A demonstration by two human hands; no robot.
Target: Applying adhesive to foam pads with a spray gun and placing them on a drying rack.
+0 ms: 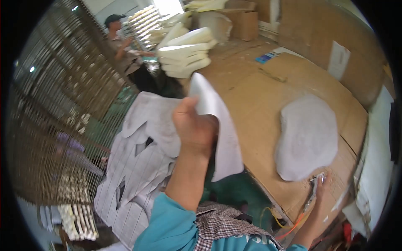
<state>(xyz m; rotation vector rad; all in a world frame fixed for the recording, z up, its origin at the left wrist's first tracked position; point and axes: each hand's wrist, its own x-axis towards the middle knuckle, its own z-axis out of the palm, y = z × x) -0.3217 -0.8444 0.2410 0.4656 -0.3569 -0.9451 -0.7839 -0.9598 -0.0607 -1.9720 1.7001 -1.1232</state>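
My left hand (194,123) is raised at the middle of the view, its fingers closed around a thin, pale, flexible sheet (224,142). The sheet hangs down in a curve to the hand's right. Low at the right, my right hand (323,186) grips a metal spray gun (315,189) with an orange hose (295,224) running from it. Just beyond the gun, a rounded light-grey pad (309,136) lies flat on the cardboard-covered table (259,121). Left of my left arm is a pile of grey-white cut pieces (144,154), overlapping one another.
Pale yellow foam pieces (184,58) are stacked at the table's far left. Cardboard boxes (245,25) stand behind them. A person in a dark cap (125,54) stands at the far left, beyond a slatted rack (63,92). A cardboard panel (322,37) rises along the table's back edge.
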